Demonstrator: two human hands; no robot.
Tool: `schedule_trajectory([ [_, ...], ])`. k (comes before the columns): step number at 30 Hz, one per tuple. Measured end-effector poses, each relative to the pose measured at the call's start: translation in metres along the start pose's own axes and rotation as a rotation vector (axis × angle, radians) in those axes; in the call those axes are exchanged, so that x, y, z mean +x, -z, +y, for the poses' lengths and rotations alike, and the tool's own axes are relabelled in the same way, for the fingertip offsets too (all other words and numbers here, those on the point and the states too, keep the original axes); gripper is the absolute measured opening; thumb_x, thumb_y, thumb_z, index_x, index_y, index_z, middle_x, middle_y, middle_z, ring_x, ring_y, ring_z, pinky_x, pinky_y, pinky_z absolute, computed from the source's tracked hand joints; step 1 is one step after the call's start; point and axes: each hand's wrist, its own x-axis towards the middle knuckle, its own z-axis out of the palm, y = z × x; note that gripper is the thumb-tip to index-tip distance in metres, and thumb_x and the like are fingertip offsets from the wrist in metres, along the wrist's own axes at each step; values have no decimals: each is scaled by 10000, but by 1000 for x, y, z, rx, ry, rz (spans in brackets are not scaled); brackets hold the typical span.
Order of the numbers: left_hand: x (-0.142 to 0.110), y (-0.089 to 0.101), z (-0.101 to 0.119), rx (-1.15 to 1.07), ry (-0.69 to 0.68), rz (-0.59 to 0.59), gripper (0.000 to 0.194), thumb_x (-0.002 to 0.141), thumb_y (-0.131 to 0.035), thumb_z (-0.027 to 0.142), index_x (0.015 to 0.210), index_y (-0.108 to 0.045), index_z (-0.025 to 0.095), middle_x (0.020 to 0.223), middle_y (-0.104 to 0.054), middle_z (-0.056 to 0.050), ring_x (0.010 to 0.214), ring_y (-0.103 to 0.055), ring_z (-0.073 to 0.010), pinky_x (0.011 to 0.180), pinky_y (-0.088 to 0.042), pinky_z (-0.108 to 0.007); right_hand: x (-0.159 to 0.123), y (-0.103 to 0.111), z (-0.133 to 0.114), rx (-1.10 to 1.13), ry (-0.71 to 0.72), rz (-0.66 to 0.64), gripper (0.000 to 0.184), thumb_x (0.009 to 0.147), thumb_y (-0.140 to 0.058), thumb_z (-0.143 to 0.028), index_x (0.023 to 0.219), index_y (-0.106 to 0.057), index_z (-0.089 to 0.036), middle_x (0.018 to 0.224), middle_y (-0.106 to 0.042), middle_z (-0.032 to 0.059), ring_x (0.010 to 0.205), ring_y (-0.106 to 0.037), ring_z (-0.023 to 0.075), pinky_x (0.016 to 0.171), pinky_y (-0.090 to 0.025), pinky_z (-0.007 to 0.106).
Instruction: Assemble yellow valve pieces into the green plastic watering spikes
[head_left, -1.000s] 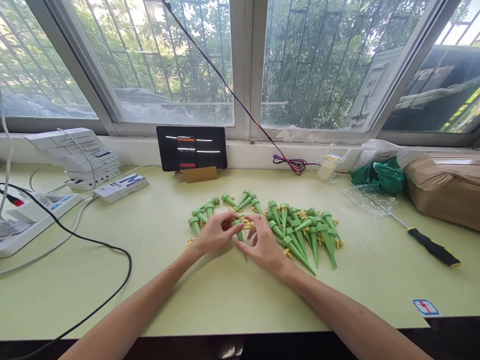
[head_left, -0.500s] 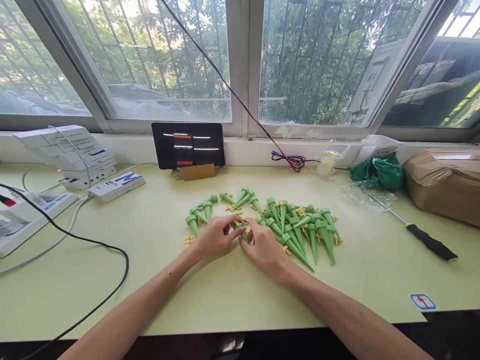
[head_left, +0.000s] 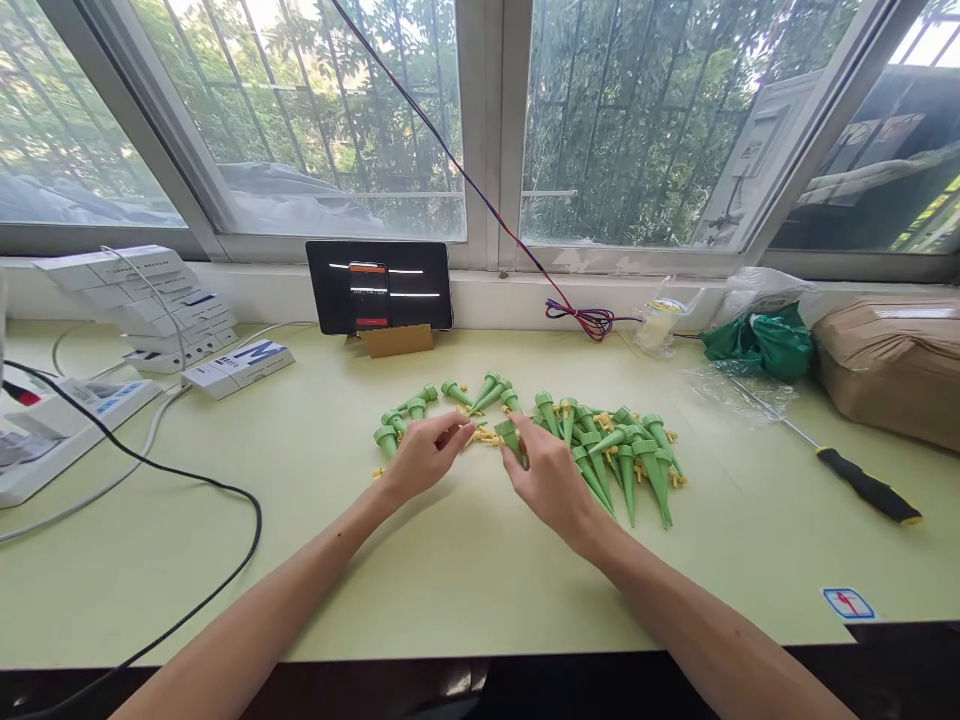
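Observation:
A green watering spike is in the fingers of my right hand, its wide end up, at the left edge of a pile of green watering spikes. My left hand is apart from it on the left, thumb and fingers drawn together beside small yellow valve pieces. Whatever those fingertips hold, if anything, is too small to make out. More green spikes lie left of and behind my left hand, partly covered by it.
A tablet leans on a cardboard stand at the back. White boxes, a power strip and cables occupy the left. On the right are a screwdriver, a green plastic bag and a brown parcel.
My hands, close together around a spike earlier, have parted. The right one has shifted slightly right with the spike; the left has drawn back a little to the left.

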Motion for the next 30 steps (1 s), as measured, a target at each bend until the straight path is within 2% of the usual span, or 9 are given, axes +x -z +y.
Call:
schedule_trajectory([
  [5,0,0,0,19,-23,-17,355,965,-452,449,778,-599,186,573,-515,27,495,-381,-108,533,-319,-248,5,14,8,-206,-76,74,363,955,-482,-253,1306,-518,-164,923,-672,103,735,-629,216,665,-461,298],
  [9,0,1,-2,58,-45,0,365,964,-458,429,725,-586,185,549,-479,33,497,-352,-108,535,-306,-251,8,17,13,-339,-141,65,336,933,-528,-240,1266,-548,-203,1005,-665,112,755,-646,216,633,-442,287],
  [14,1,2,-3,67,-47,7,378,962,-460,426,703,-591,184,544,-462,28,502,-347,-111,535,-305,-256,10,16,14,-452,-229,10,284,906,-575,-228,1189,-574,-209,1049,-628,109,670,-632,191,554,-396,281],
  [19,1,2,-1,62,-46,-5,361,961,-467,409,716,-606,183,549,-476,26,502,-355,-110,533,-300,-258,10,16,12,-488,-261,-9,245,874,-607,-194,1118,-588,-197,1072,-581,107,628,-611,160,513,-361,270],
  [30,3,3,-1,62,-69,13,364,959,-479,384,671,-555,175,526,-412,43,498,-323,-101,525,-294,-248,10,17,13,-465,-242,35,291,877,-605,-149,1163,-579,-199,1088,-542,76,645,-579,128,518,-379,253],
])
